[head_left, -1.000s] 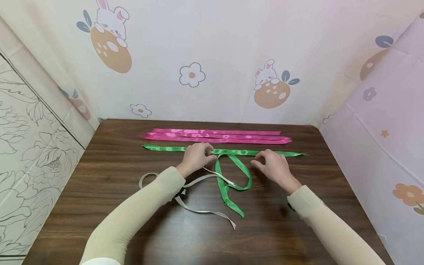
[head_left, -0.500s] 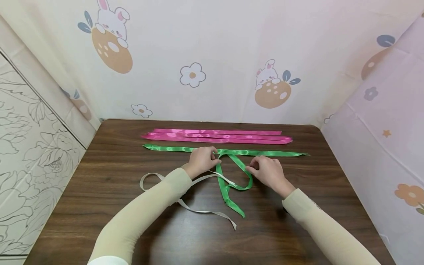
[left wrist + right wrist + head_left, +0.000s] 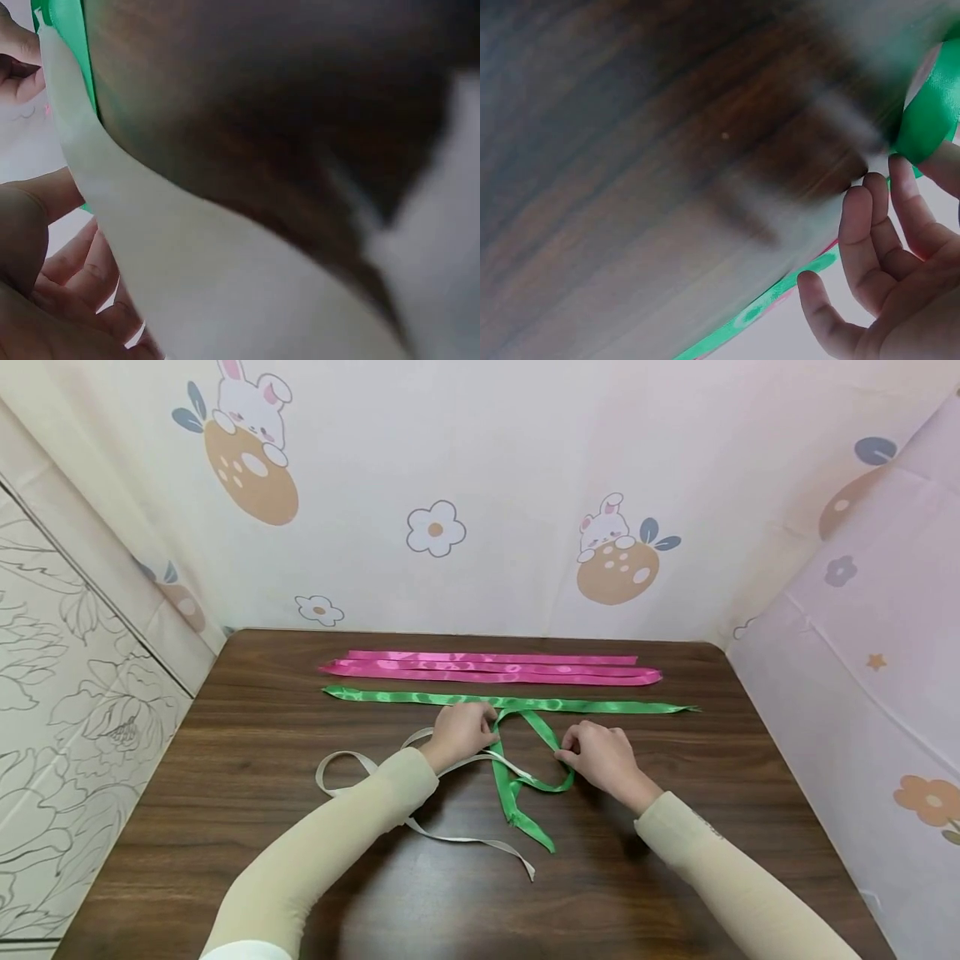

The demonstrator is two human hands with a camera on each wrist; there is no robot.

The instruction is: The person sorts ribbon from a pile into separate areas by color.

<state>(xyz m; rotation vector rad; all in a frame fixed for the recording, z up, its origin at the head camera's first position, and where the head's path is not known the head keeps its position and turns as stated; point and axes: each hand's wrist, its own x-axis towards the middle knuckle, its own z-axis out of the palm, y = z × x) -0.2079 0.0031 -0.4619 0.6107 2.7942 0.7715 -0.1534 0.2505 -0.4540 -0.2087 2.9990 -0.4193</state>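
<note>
On the brown table, a green satin ribbon [image 3: 537, 726] lies in a loop with a loose tail. My left hand [image 3: 461, 732] pinches the loop's left strand near its top. At the right side of the loop, my right hand [image 3: 600, 756] pinches the same ribbon between thumb and index finger; the right wrist view shows this pinch on the green ribbon [image 3: 928, 112], the other fingers spread. A narrow off-white ribbon [image 3: 468, 840] curls under the left forearm and across the loop. In the left wrist view, the off-white ribbon [image 3: 180, 232] partly covers the left fingertips.
A second green strip [image 3: 600, 706] lies straight just beyond the hands. Several pink ribbon strips [image 3: 487, 677] lie parallel behind it, near the table's [image 3: 285, 643] back edge. Patterned cloth [image 3: 510, 460] hangs behind and at the sides.
My left hand has moved slightly right and nearer, onto the green loop's left strand. My right hand has come left and nearer, taking hold of the loop's right side, which shifts slightly.
</note>
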